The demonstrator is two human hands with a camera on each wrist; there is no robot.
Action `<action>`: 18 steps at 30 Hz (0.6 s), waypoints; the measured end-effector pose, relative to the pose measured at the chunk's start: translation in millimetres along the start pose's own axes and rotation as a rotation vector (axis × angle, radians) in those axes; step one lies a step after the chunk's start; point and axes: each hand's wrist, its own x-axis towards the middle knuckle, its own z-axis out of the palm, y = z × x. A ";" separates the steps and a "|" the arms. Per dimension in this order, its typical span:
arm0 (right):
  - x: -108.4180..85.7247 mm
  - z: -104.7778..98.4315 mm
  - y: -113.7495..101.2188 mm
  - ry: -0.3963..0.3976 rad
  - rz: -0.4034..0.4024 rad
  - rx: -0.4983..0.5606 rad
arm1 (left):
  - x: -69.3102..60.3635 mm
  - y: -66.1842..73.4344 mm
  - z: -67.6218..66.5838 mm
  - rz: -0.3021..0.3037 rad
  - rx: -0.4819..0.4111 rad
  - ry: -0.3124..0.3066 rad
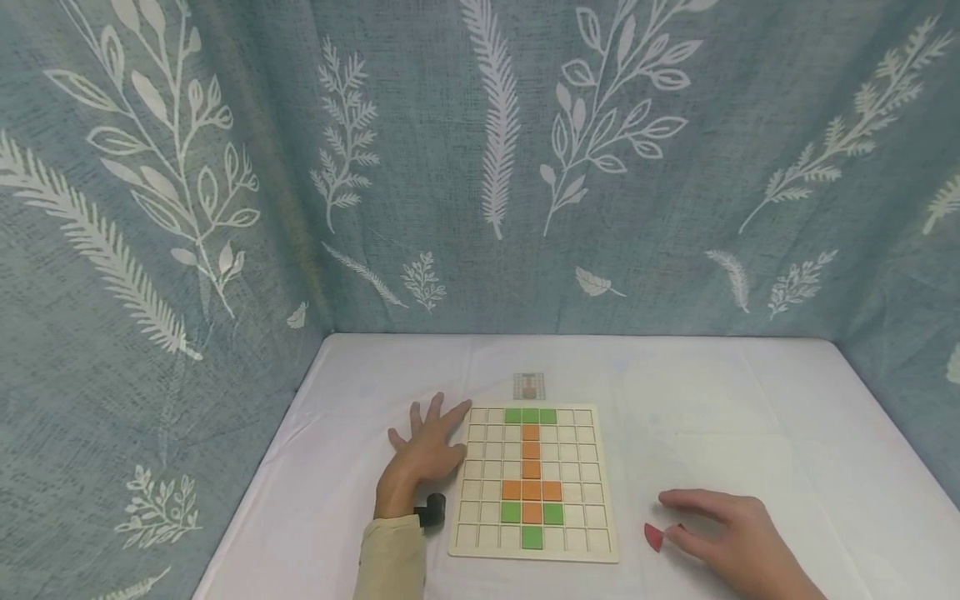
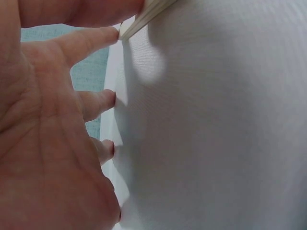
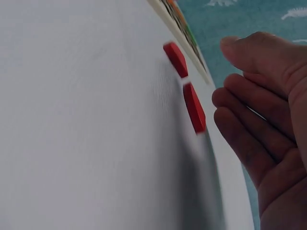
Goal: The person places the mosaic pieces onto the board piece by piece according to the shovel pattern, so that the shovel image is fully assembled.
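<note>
A pale wooden grid board [image 1: 611,537] lies on the table, with green tiles [image 1: 531,537] and orange tiles [image 1: 531,450] set in its squares. At its left edge my left hand [image 1: 427,450] is spread, the thumb and index finger touching the border; in the left wrist view the other fingertips [image 2: 109,98] rest on the cloth. Right of the board, my right hand [image 1: 731,533] hovers with thumb and fingers apart, holding nothing. Two red wedge-shaped pieces, one [image 3: 176,58] beside the other [image 3: 194,108], lie just by its fingers. The thumb partly hides one in the head view.
Behind the board lies a small card [image 1: 529,386] with a printed grid pattern. White cloth covers the table [image 1: 720,392]. A blue-green curtain [image 1: 450,167] with white leaf prints stands at the back and sides. A black device [image 1: 432,510] is on my left wrist.
</note>
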 end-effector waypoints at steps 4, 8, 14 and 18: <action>-4.6 -5.4 3.0 -0.036 0.034 -0.008 | -1.3 1.7 -1.3 -0.002 0.000 0.002; -4.5 -10.1 1.4 -0.162 0.187 -0.015 | -1.7 3.5 -2.7 -0.009 0.005 -0.001; -9.8 -10.9 10.1 -0.126 0.085 -0.003 | -1.5 3.7 -1.9 -0.009 0.013 -0.003; -13.7 -12.6 15.0 -0.088 0.009 -0.004 | -1.7 4.0 -2.3 -0.007 0.011 0.000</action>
